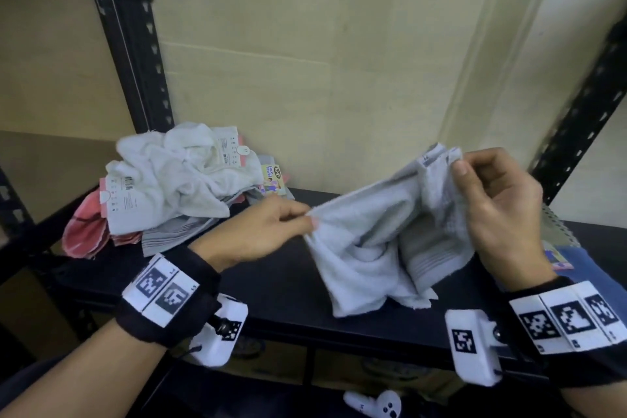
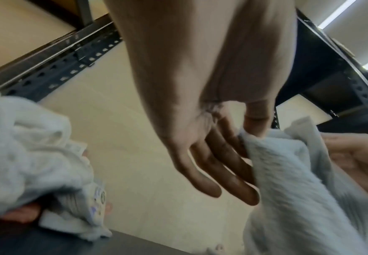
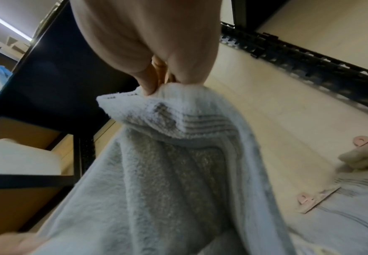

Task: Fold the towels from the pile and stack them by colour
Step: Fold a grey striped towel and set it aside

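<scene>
A light grey towel (image 1: 373, 241) hangs between both hands above the black shelf (image 1: 271, 288), its lower part sagging onto the shelf. My left hand (image 1: 305, 217) pinches its left edge between thumb and forefinger; in the left wrist view the left hand (image 2: 246, 136) shows the other fingers straight beside the towel (image 2: 287, 189). My right hand (image 1: 458, 166) pinches the upper right corner, higher up. In the right wrist view the right hand (image 3: 165, 84) nips the striped hem of the towel (image 3: 167, 163). A crumpled pile (image 1: 169, 180) of white, grey and pink towels with paper tags lies at the back left.
Black perforated uprights (image 1: 132, 44) frame the shelf, with a pale board wall (image 1: 339, 61) behind it. A blue folded item (image 1: 576, 268) and a spiral notebook (image 1: 556, 231) lie at the right end. A white controller (image 1: 383, 405) sits below the shelf.
</scene>
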